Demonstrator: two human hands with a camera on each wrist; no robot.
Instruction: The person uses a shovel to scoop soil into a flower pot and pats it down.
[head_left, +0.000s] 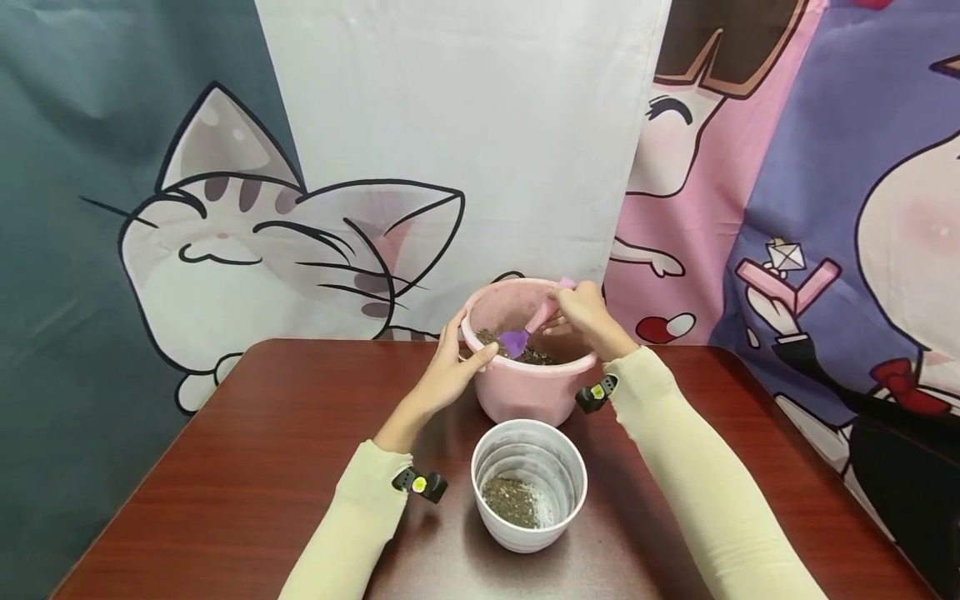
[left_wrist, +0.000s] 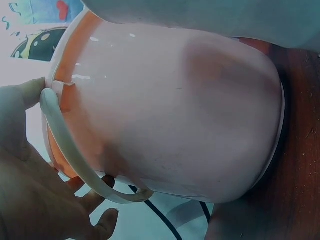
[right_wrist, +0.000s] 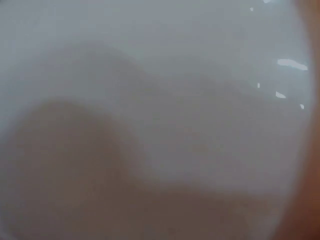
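A pink bucket (head_left: 528,396) with dark soil (head_left: 538,358) inside stands at the back of the table. My left hand (head_left: 442,375) grips its left rim, thumb over the edge. In the left wrist view that hand (left_wrist: 47,170) lies by the rim and the pale curved handle (left_wrist: 75,152), fingers spread along the bucket's side. With my right hand (head_left: 588,315) I hold a small trowel (head_left: 516,342) by its pink handle, the purple blade tilted down at the soil. The right wrist view is blurred, filled by a pale, glossy surface.
In front of the bucket stands a white ribbed pot (head_left: 527,540), with some soil (head_left: 510,500) on its bottom. The reddish-brown wooden table (head_left: 247,467) ends just behind the bucket. A cartoon-printed curtain (head_left: 457,100) hangs close behind it.
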